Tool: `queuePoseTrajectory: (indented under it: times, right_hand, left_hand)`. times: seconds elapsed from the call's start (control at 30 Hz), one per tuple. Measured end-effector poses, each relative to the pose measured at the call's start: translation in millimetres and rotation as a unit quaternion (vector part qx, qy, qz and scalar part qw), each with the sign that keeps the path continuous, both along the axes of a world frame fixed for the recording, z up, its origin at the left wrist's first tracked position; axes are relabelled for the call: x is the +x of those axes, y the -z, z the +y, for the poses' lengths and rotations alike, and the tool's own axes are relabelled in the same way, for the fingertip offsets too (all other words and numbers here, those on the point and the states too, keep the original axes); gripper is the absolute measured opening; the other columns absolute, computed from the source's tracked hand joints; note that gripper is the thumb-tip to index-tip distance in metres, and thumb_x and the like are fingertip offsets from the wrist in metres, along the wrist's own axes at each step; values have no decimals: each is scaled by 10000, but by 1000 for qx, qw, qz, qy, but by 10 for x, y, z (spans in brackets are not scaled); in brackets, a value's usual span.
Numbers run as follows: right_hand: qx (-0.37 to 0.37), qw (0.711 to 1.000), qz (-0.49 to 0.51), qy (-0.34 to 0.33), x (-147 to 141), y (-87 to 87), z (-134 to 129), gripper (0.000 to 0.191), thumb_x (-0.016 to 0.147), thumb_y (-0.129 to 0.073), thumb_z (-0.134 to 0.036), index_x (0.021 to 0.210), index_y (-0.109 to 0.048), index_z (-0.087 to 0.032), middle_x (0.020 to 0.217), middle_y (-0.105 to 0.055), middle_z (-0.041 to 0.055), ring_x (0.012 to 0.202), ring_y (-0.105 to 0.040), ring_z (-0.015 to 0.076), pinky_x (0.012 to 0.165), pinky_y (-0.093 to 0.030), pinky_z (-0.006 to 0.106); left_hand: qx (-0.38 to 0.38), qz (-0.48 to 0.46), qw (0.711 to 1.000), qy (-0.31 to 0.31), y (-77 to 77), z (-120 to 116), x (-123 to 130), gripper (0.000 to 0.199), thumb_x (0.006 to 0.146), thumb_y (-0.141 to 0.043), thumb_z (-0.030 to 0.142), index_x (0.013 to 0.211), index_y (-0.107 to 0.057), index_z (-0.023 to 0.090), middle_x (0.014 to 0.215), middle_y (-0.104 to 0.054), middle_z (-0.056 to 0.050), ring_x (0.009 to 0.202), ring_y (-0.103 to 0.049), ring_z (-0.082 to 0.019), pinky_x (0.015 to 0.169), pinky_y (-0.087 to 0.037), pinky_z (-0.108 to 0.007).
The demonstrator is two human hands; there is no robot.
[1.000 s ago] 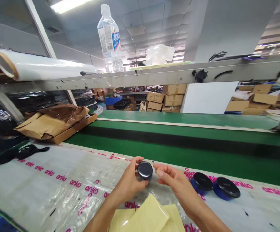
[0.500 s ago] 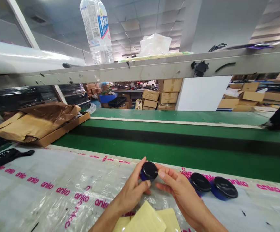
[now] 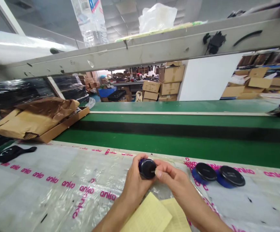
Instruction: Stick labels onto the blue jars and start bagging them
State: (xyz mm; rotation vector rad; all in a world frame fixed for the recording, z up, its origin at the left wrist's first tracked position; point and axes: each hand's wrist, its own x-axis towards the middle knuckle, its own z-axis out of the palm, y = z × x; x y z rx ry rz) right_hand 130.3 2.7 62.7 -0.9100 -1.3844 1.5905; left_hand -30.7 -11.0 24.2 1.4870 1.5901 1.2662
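Observation:
My left hand (image 3: pixel 134 184) is wrapped round a small round dark-blue container with a black lid (image 3: pixel 146 169), its top tilted towards me. At the lid's right edge, the thumb and forefinger of my right hand (image 3: pixel 172 179) are pinched together. A small pale strip shows on the lid by those fingertips; whether they grip it is too small to tell. To the right stand two more such containers, one (image 3: pixel 204 173) nearly touching the other (image 3: pixel 231 177). Pale yellow sheets (image 3: pixel 149 215) lie beneath my wrists.
Plastic film with pink print (image 3: pixel 65 196) covers the table. Beyond it runs a green conveyor belt (image 3: pixel 140 141). A shallow carton with brown paper (image 3: pixel 43 119) sits at left, near a black strap-like item (image 3: pixel 15 153). A metal beam (image 3: pixel 142 48) crosses above, bearing a water bottle (image 3: pixel 91 25).
The container in my left hand has tipped so its lid faces me more. My right fingertips stay at the lid's edge. The view has tilted downward.

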Motion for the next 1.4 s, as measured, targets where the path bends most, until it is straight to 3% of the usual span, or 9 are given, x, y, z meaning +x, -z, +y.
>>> queuePoseTrajectory:
  times: [0.1,0.27,0.5,0.77,1.4]
  right_hand:
    - [6,1000,-17,9,-19,13,-9,324,871,-650,-488,708,-601,-213,1264,-677,73,1184,-580,308,1065,-381,413]
    - [29,998,-39,29,-9,38,7,262,867,-651,-441,726,-627,-221,1253,-676,48,1187,-577,269,1051,-382,386]
    - [17,997,-47,52,-20,87,11,204,823,-664,-419,749,-659,-229,1276,-661,56,1217,-574,253,1022,-436,380]
    - [26,996,-59,65,-47,136,23,181,813,-638,-393,740,-660,-228,1249,-668,60,1196,-589,247,1007,-446,370]
    - [6,992,-90,91,-56,118,16,169,767,-630,-360,737,-708,-215,1169,-703,68,1052,-646,233,897,-507,331]
  left_hand:
    - [28,31,999,8,4,-5,-4,549,751,-794,308,1216,-507,256,1161,-634,-41,1030,-637,-235,906,-509,-372]
    - [101,68,991,53,49,12,-21,531,788,-728,182,1272,-528,274,1357,-490,-72,1257,-518,-252,1045,-455,-394]
    - [103,63,991,65,56,21,15,460,808,-758,280,1208,-531,259,1233,-548,-56,1139,-568,-235,970,-484,-381]
    - [98,70,991,50,29,22,42,449,771,-772,256,1157,-544,248,1178,-584,-41,1076,-585,-226,941,-477,-376]
    - [116,76,988,67,88,22,11,509,776,-792,205,1207,-529,276,1234,-561,-41,1138,-564,-225,976,-462,-369]
